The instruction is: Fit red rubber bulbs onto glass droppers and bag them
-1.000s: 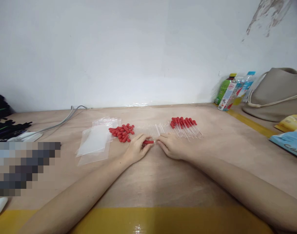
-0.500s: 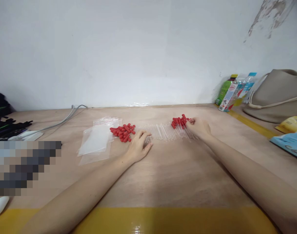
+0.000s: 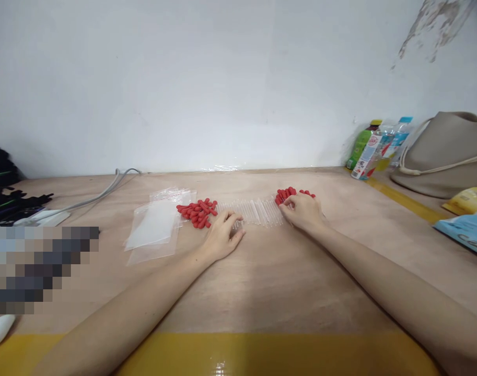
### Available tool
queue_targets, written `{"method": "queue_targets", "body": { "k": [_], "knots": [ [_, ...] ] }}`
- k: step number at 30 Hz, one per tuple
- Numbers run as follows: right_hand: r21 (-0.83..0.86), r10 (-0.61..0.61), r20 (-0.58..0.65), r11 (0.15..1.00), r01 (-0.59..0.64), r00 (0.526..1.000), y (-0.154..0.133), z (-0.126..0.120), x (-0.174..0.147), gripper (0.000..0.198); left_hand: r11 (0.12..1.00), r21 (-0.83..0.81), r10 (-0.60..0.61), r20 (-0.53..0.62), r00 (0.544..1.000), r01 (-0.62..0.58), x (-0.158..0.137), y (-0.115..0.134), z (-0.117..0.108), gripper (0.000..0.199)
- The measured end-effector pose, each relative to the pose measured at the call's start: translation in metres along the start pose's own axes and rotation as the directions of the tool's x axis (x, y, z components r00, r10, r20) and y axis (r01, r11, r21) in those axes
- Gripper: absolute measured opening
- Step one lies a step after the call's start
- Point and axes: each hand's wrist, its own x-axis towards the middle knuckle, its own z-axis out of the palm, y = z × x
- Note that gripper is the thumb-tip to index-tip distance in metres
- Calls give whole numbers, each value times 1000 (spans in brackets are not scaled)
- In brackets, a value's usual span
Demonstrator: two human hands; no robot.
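A row of thin clear tubes [image 3: 257,211] lies side by side on the wooden table. Over its left end rests my left hand [image 3: 223,233], fingers loosely curved and thumb apart, touching the tubes and gripping none. Just left of that hand is a heap of red rubber bulbs [image 3: 197,211]. My right hand [image 3: 304,213] is at the row's right end, thumb and forefinger pinched together; what lies between the fingertips is too small to make out. Behind it, partly covered, is a second group of red bulbs [image 3: 286,195], several with clear tubes attached.
Clear zip bags [image 3: 152,224] are stacked to the left, near a grey cable [image 3: 108,187]. Bottles [image 3: 363,146] and a grey bag [image 3: 445,151] stand at the back right. Blue packaging [image 3: 465,232] lies at the right edge. Yellow tape [image 3: 238,355] runs along the front.
My right hand has moved left and slightly nearer, from the red bulbs to the right end of the tube row. The right group of bulbs looks spread wider. My left hand has stayed put.
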Motion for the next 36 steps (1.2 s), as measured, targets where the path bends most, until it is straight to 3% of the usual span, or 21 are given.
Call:
{"method": "queue_targets", "body": {
  "k": [9,14,20,23,25,27,30,32,36],
  "knots": [
    [-183,20,159,983,10,987,-16,3,0,32,991,109,-70,-36,997,73,0,-1,4,12],
    [-277,-23,134,959,59,991,-21,5,-6,25,952,275,-124,-60,990,136,5,-3,-4,14],
    [-251,36,69,968,-18,997,-20,5,-8,27,864,459,-215,-36,976,207,19,-24,-34,16],
    [-126,-88,13,988,89,996,-21,-1,-13,27,822,541,-192,-32,981,178,19,-36,-37,14],
    [1,-284,36,959,284,958,-24,-5,-19,24,805,572,-182,-20,983,160,17,-41,-34,14],
    [135,-493,84,866,481,866,-28,-9,-25,20,788,599,-171,-8,985,142,15,-44,-30,15],
    [258,-657,141,747,613,741,-31,-12,-32,18,773,625,-148,2,989,114,14,-46,-26,16],
    [280,-677,174,730,623,715,-31,-13,-34,18,781,618,-129,13,992,93,14,-46,-26,16],
    [309,-651,208,752,582,730,-35,-16,-37,18,804,592,-96,30,995,59,14,-44,-26,19]
  ]
}}
